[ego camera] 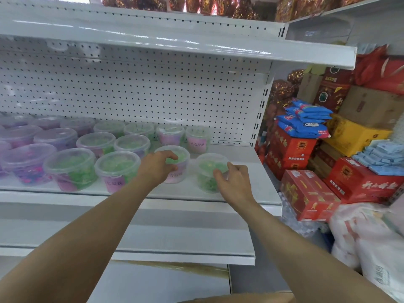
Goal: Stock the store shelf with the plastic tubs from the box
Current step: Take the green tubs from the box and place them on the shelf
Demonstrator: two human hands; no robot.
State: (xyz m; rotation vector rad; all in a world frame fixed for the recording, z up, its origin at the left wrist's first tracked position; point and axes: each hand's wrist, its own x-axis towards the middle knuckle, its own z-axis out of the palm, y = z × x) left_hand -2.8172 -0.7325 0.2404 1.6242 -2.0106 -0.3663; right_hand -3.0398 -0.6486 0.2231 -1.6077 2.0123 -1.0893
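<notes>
Clear plastic tubs with green or purple contents stand in rows on the white shelf (244, 182). My left hand (156, 167) is wrapped over the front of a green tub with a pink label (181, 156), fingers on its lid. My right hand (235, 181) holds the side of the rightmost green tub (208, 169), which stands on the shelf near the front edge, apart from the others. The box is not in view.
Purple tubs (26, 162) fill the shelf's left part. A bare stretch of shelf lies right of the rightmost tub. Red cartons (306, 193), yellow boxes (358, 134) and blue packets (306, 119) are stacked on the right. Another shelf edge (196, 256) juts out below.
</notes>
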